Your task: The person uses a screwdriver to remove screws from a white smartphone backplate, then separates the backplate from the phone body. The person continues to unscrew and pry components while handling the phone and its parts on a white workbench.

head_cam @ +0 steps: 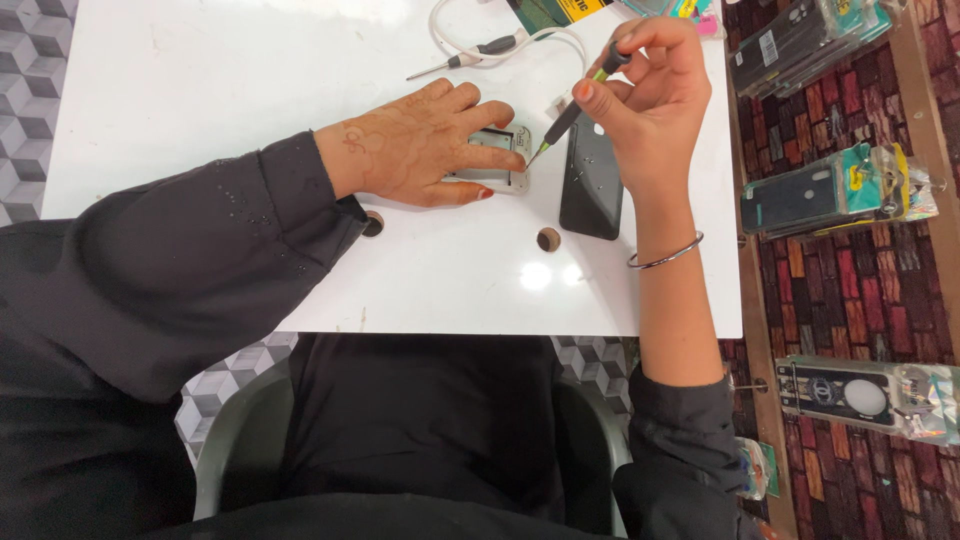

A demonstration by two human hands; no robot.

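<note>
The left hand (425, 140) lies flat, fingers spread, pressing a small silver phone frame (497, 160) onto the white tabletop (200, 90) near its far edge. The right hand (650, 100) pinches a green-and-black screwdriver (575, 105), its tip at the frame's right edge. A black phone panel (592, 185) lies just right of the frame. A white cable (500, 40) and a second screwdriver (465, 58) rest beyond, at the far edge. Two round holes (548, 239) lie nearer the front edge.

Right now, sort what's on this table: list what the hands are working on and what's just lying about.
In use:
left hand pressing down the silver phone frame
right hand holding the green-tipped screwdriver

Lying about:
black phone panel
second screwdriver
white cable
packaged phone cases
</note>
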